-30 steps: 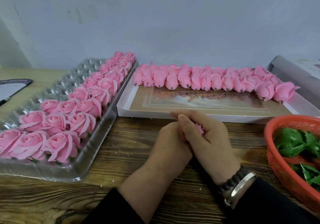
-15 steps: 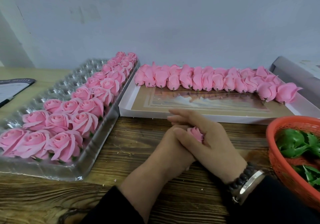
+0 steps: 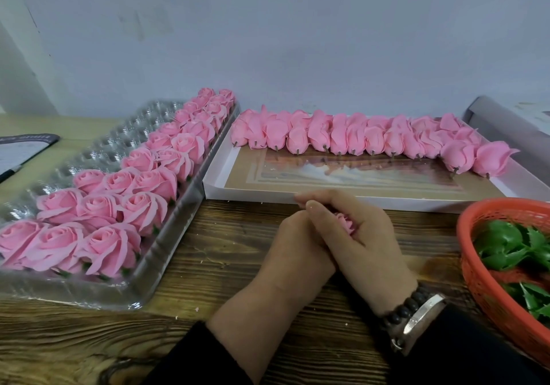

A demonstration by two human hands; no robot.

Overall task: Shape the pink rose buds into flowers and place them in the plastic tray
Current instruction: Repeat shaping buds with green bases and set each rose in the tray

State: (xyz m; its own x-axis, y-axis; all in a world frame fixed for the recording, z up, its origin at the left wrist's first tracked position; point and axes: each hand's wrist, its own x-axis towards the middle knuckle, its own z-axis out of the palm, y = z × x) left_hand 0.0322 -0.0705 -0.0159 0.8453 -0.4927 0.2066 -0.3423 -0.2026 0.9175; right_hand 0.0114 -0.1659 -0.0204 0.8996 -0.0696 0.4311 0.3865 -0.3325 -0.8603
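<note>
- Tray (image 3: 166,277), clear plastic, at your left: shaped roses (image 3: 110,245) fill its right-hand rows.
- Your left hand (image 3: 293,253) and right hand (image 3: 361,242) both curl round one pink bud (image 3: 345,223) above the wooden table (image 3: 214,253).
- Unshaped buds (image 3: 357,137) line the white box (image 3: 238,191) beyond.

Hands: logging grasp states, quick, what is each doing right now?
Left hand: curled against the small pink rose bud; grip hidden, cannot tell.
Right hand: fingers curled round that bud, holding it.

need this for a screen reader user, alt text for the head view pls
Two hands, left and right, cup a pink bud over a wooden table. Shaped roses fill a clear tray at left; unshaped buds line a white box behind.
</note>
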